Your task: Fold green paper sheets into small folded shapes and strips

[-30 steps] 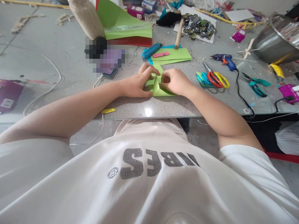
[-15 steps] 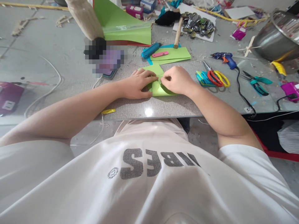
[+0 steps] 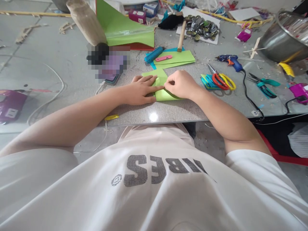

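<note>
A folded piece of light green paper (image 3: 163, 95) lies on the table near its front edge. My left hand (image 3: 141, 90) rests flat on the paper's left part, fingers spread, with the index finger reaching toward my right hand. My right hand (image 3: 179, 84) is closed in a pinch on the paper's right part, thumb and index finger together at a folded flap. Just beyond lie more green sheets (image 3: 183, 59), with a pink cutter (image 3: 164, 58) and a blue tool (image 3: 154, 55) on them.
Red and yellow scissors (image 3: 222, 81), a blue glue gun (image 3: 229, 59) and teal pliers (image 3: 264, 85) lie right. A phone (image 3: 112, 67) is left, near a bottle (image 3: 88, 24). Bottle caps (image 3: 201, 27) and a metal pot (image 3: 280, 40) stand farther back.
My left hand has flattened, its index finger now stretched straighter across the paper. My right fingers remain pinched at the fold. The view has shifted slightly.
</note>
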Demonstrator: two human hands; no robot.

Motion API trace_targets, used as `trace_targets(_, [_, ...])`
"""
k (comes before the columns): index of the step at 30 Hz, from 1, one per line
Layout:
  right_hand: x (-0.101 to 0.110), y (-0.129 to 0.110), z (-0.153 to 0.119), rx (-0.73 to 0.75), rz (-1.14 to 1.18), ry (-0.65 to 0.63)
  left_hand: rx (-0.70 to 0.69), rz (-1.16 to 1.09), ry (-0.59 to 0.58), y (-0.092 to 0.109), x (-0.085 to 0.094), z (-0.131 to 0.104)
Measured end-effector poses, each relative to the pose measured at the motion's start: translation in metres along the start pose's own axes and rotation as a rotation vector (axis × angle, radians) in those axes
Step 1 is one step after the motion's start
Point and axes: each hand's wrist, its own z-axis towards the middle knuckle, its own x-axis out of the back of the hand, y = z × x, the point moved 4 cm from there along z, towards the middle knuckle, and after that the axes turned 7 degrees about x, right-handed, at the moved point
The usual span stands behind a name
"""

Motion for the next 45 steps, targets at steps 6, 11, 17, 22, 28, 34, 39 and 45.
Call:
trace_targets(6, [-0.002, -0.004, 0.005, -0.005, 0.030, 0.004, 0.053, 0.097, -0.059, 0.007, 0.001, -0.001])
trace_targets(11, [0.008, -0.019, 0.005, -0.083, 0.101, -0.074, 0.114, 0.052, 0.001, 0.005, 0.002, -0.002])
trace_targets(17, [0.013, -0.024, 0.004, -0.070, 0.109, -0.132, 0.161, 0.100, -0.025, 0.011, 0.004, -0.004])
trace_targets(22, [0.013, -0.022, 0.004, -0.077, 0.104, -0.129, 0.152, 0.148, -0.038, 0.016, 0.006, -0.006])
trace_targets(28, [0.016, -0.026, 0.004, -0.106, 0.073, -0.142, 0.111, 0.198, -0.066, 0.018, 0.006, -0.005])
trace_targets(34, [0.016, -0.024, 0.002, -0.146, 0.017, -0.130, 0.118, 0.212, -0.090, 0.022, 0.006, -0.004])
trace_targets(39, [0.013, -0.015, 0.002, -0.209, 0.010, -0.096, 0.094, 0.167, -0.048, 0.023, 0.007, -0.006])
trace_targets(45, [0.010, -0.005, 0.004, -0.281, 0.054, -0.098, 0.097, 0.139, -0.043, 0.023, 0.007, -0.006])
